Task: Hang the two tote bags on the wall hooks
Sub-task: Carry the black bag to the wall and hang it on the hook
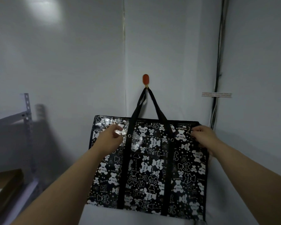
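Note:
A black tote bag [150, 166] printed with white bears hangs flat against the white wall. Its black handles [146, 103] loop over an orange wall hook [145, 79]. My left hand [111, 135] rests against the bag's upper left face, fingers loosely curled. My right hand [201, 135] is at the bag's upper right corner, fingers pinched on the top edge. Only one tote bag and one hook are in view.
A grey metal shelf upright [27, 109] stands at the left, with a brown cardboard box [5, 185] on the shelf below. Black cables [219, 65] run down the wall at the right, held by a strip of tape [216, 94].

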